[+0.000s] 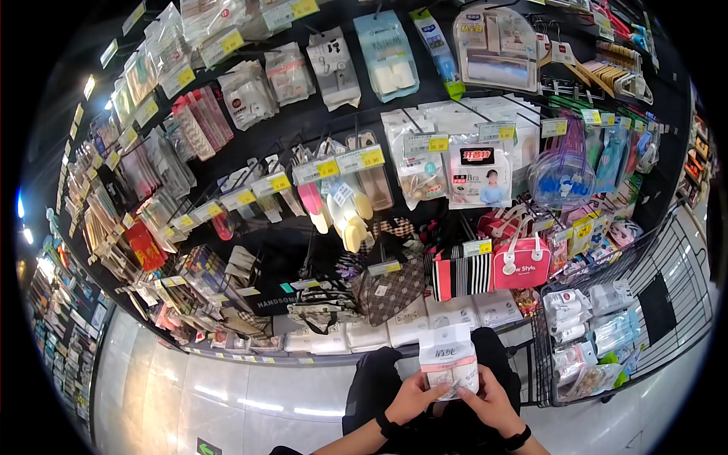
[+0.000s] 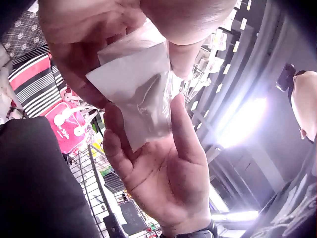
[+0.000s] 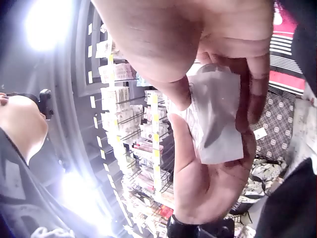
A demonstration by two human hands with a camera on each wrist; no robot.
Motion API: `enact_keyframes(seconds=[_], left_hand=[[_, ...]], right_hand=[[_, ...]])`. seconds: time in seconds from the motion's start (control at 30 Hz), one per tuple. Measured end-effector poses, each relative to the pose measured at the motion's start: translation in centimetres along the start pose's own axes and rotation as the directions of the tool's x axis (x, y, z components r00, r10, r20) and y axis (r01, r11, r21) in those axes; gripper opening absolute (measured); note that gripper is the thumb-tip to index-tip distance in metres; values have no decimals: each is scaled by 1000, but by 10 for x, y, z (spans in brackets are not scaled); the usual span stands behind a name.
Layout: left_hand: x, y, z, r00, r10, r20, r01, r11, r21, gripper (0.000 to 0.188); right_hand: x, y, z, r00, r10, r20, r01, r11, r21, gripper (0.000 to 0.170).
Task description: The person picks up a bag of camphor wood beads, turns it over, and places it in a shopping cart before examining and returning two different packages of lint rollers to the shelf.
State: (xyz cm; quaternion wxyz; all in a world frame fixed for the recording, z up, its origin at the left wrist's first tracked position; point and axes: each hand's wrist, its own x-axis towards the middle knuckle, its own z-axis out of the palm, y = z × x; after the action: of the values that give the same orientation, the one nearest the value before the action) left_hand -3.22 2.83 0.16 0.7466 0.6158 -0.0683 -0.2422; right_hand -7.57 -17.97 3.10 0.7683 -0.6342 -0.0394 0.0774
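A white and pink soft plastic packet (image 1: 449, 362) with dark printed characters is held upright in front of the person's lap. My left hand (image 1: 412, 399) grips its lower left side, thumb on the front face. On the lower right side my right hand (image 1: 491, 402) holds it the same way. Both wrist views look at the packet's bottom end, where the folded white film (image 2: 141, 96) shows between the two hands. The right hand's palm (image 2: 171, 183) faces the left wrist camera, its fingers curled behind the packet. Its contents are hidden.
A wire shopping cart (image 1: 660, 265) with several packaged goods stands at the right. Ahead is a store rack hung with packets, a pink bag (image 1: 522, 262), a striped bag (image 1: 462, 274) and a patterned bag (image 1: 390, 292). White packs (image 1: 409, 322) line the bottom shelf above the tiled floor (image 1: 250, 398).
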Motion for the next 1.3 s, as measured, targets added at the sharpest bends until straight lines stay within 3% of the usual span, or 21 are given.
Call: enact_keyframes(seconds=[0.13, 0.23, 0.37, 0.63, 0.73, 0.83, 1.03, 1.13, 1.23, 1.3], left_hand=[[1, -10, 0, 999, -39, 10, 40, 999, -20, 52], [-1, -3, 6, 995, 101, 25, -99, 992, -75, 56], [-2, 9, 9, 994, 66, 82, -58, 994, -94, 60], [-1, -4, 5, 998, 62, 34, -58, 991, -118, 53], [-4, 1, 8, 993, 118, -7, -118, 989, -89, 51], [-4, 4, 9, 997, 76, -19, -79, 978, -192, 50], [-5, 15, 6, 972, 206, -118, -219, 969, -116, 43], [-3, 26, 0, 953, 233, -192, -271, 940, -205, 38], [-3, 63, -10, 928, 232, -290, -278, 952, -126, 34], [2, 82, -18, 877, 322, -358, -389, 911, -135, 36]], right_hand=[[0, 0, -1, 1000, 0, -10, 0, 1000, 28, 50], [1, 2, 2, 998, -25, -64, 32, 994, 105, 46], [6, -1, 6, 987, -47, -152, 74, 981, 180, 44], [16, 4, 7, 988, -122, -91, 137, 974, 179, 47], [18, 5, 8, 991, -111, -73, 122, 981, 154, 49], [21, 1, 6, 992, -116, -46, 121, 983, 136, 53], [28, -11, 0, 989, -147, 29, 144, 985, 99, 63], [26, -12, -4, 987, -150, 50, 145, 984, 103, 68], [25, -19, -2, 986, -139, 94, 135, 990, 50, 67], [25, -15, 0, 985, -147, 90, 144, 989, 39, 64]])
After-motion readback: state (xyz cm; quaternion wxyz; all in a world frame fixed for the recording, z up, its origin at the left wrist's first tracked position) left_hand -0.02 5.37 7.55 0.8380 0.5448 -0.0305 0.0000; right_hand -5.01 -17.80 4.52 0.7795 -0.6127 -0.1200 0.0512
